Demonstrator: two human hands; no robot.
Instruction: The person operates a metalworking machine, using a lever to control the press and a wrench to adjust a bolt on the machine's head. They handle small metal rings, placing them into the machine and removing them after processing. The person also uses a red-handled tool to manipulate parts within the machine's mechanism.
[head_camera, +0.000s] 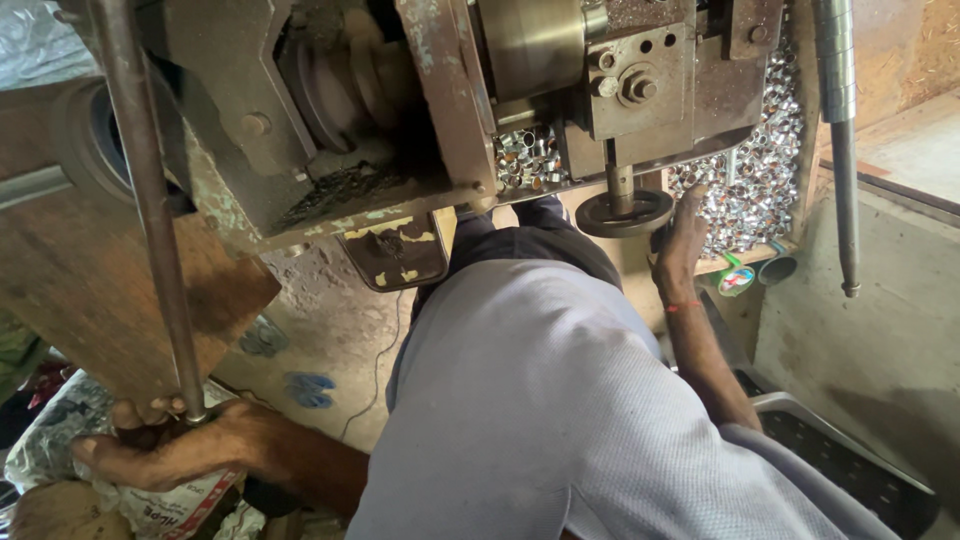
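A small metalworking workshop, judging by a heavy, worn grey-green machine body (330, 120) with flaking paint and oily grime. Bolted brown steel tool block (640, 85) above a dark round handwheel (625, 212). Heaps of small shiny metal rings (755, 180) in a wooden tray. Long grey steel lever bar (150, 210), rough concrete floor (330, 320), bare plastered wall (870, 340).

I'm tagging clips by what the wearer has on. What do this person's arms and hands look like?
Both forearms are bare. The right hand has a thin red thread band round its wrist. The left hand wears nothing visible. A pale grey-lilac shirt has short sleeves ending above the elbow.
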